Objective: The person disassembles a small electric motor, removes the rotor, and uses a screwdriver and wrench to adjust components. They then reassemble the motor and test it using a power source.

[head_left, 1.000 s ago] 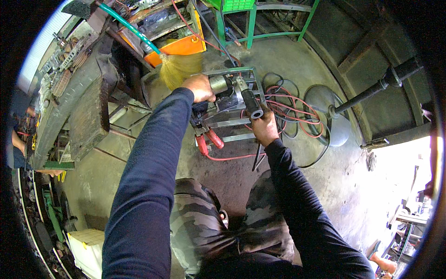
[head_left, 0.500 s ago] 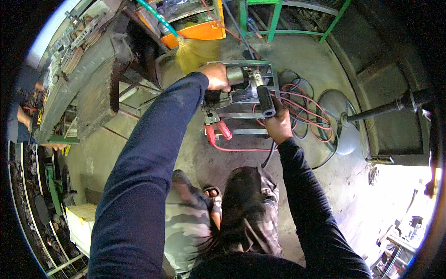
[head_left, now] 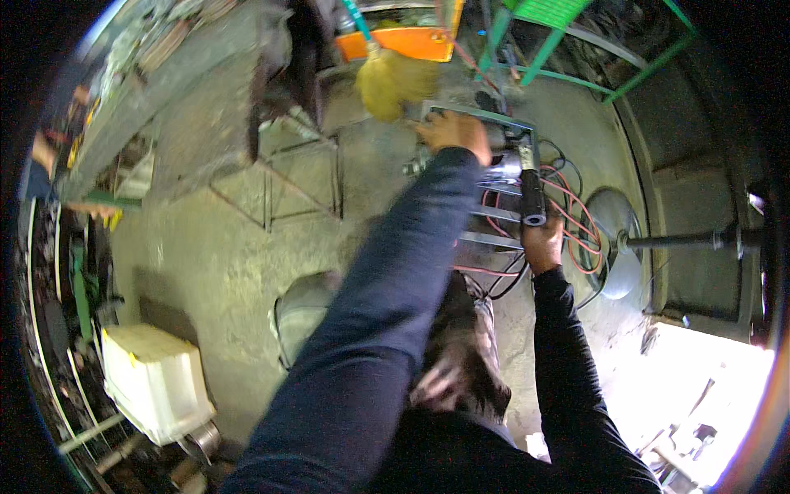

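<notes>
A low grey metal frame [head_left: 475, 109] stands on the floor ahead of me, with a silver cylindrical power tool [head_left: 504, 167] lying on it. From the tool's right side sticks a black tubular handle [head_left: 533, 198], its hollow end towards me. My right hand [head_left: 543, 244] is closed around the handle's near end; its fingers are partly hidden behind it. Over the frame's left end reaches my left hand [head_left: 454, 136], blurred, its fingers stretched out to the left beside the tool. My left forearm covers the frame's near left part.
Red and black cables [head_left: 580, 218] lie coiled right of the frame, by a round grey base with a pole [head_left: 683, 241]. A broom [head_left: 393, 82] and an orange cabinet [head_left: 395, 43] are beyond. A heavy workbench [head_left: 206, 123] stands left; a white box [head_left: 160, 387] sits lower left.
My view has swung, so the frame and tool sit farther right. My left hand has come off the silver cylinder and turned leftwards. The red-handled clamps are now hidden behind my left arm.
</notes>
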Demonstrator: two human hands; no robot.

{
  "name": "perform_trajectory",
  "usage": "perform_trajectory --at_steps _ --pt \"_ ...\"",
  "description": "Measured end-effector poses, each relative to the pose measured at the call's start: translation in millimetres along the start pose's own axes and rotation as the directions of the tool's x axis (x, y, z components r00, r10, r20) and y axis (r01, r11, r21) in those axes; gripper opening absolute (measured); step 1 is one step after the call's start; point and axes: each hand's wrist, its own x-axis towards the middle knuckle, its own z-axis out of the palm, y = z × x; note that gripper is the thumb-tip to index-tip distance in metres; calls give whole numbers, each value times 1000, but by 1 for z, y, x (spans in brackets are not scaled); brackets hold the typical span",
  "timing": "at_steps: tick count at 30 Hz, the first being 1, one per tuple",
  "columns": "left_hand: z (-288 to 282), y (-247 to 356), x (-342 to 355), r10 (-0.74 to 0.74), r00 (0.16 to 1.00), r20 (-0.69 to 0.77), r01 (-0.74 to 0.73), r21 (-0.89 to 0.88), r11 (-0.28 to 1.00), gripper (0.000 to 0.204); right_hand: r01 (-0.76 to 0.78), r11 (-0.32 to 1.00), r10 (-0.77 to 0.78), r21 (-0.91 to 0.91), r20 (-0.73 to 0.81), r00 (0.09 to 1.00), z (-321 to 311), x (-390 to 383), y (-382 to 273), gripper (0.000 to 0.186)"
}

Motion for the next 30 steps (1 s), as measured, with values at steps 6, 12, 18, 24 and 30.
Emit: perform_trajectory --at_steps 6,12,18,24,30 --pt "33 3 -26 29 939 -342 -87 -154 984 30 66 944 -73 -322 -11 997 -11 -2 8 30" --pt "32 -2 -21 32 899 -436 -103 -139 985 29 -40 913 47 -406 8 999 -21 5 13 23" --pt "32 -4 -24 64 927 -371 -133 -166 977 27 -7 1000 10 30 -103 995 -28 0 6 22" --pt "27 -6 -28 89 923 -374 -146 -128 981 29 -227 974 228 26 -71 971 -19 -1 18 32" --pt "19 -5 -30 96 957 -275 -134 -122 983 29 -250 954 265 167 -72 962 -9 -9 12 26"
